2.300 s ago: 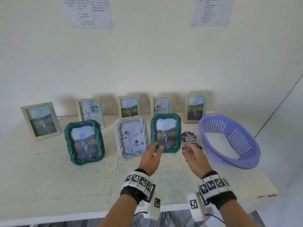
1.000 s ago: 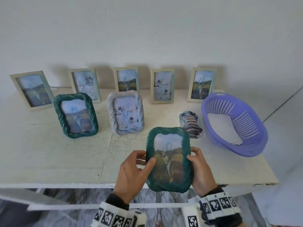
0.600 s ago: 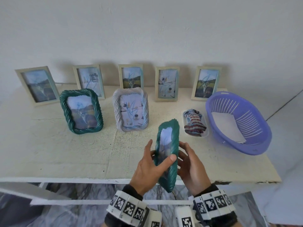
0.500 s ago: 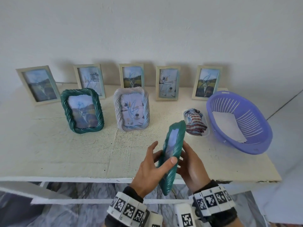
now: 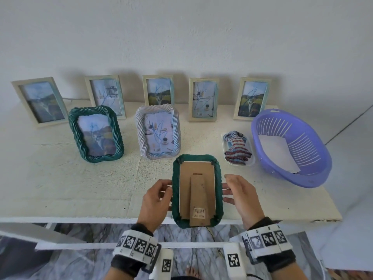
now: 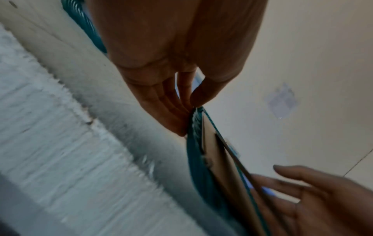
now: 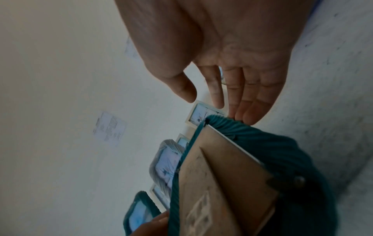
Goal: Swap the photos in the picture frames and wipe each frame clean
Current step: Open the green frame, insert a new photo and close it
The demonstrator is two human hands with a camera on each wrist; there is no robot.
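I hold a green rope-pattern picture frame (image 5: 196, 190) over the table's front edge, its brown cardboard back and folded stand facing me. My left hand (image 5: 168, 190) pinches the frame's left edge between thumb and fingers (image 6: 193, 102). My right hand (image 5: 232, 186) supports the right edge with straight fingers (image 7: 248, 111), thumb lifted clear. A second green frame (image 5: 96, 134) and a white rope-pattern frame (image 5: 157, 132) stand upright behind, photos facing me. A striped cloth (image 5: 237, 147) lies bunched in a small white tray (image 5: 251, 161) to the right.
Several plain pale frames (image 5: 203, 100) lean along the back wall. A purple slotted basket (image 5: 298, 179) with white sheets (image 5: 276, 152) inside sits at the far right. The table's front edge (image 5: 80, 217) runs just under my hands.
I took the green frame from the row, brought it toward me and turned it from front through edge-on to back side facing me. My right hand has loosened to straight fingers.
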